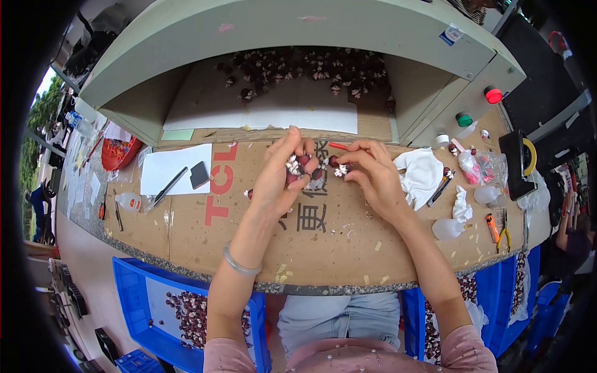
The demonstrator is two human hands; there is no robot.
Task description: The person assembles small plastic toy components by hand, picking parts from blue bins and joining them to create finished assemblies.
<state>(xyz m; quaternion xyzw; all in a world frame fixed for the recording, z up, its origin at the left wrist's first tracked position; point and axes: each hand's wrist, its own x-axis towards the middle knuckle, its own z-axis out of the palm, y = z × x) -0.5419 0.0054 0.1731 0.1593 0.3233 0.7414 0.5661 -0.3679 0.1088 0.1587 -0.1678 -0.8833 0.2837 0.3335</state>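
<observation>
Above the cardboard-covered bench top (180, 233), my left hand (277, 177) is raised with its fingers curled around several small dark red and white pieces (292, 165). They look like little round figures, too small to tell exactly. Just to the right, my right hand (380, 183) pinches another dark red and white piece (340, 168) between thumb and fingers. A thin red stick (337, 146), perhaps a pen or brush handle, juts left from the same hand. More dark pieces show between the two hands; whether they are held or lying there I cannot tell.
A grey hooded booth (273, 31) stands behind, with many such pieces (267, 68) inside. Left lie white paper (174, 161) and a red basket (121, 152). Right are a white glove (423, 174), plastic bottles (448, 229) and pliers (505, 233). Blue trays (149, 336) sit below the bench edge.
</observation>
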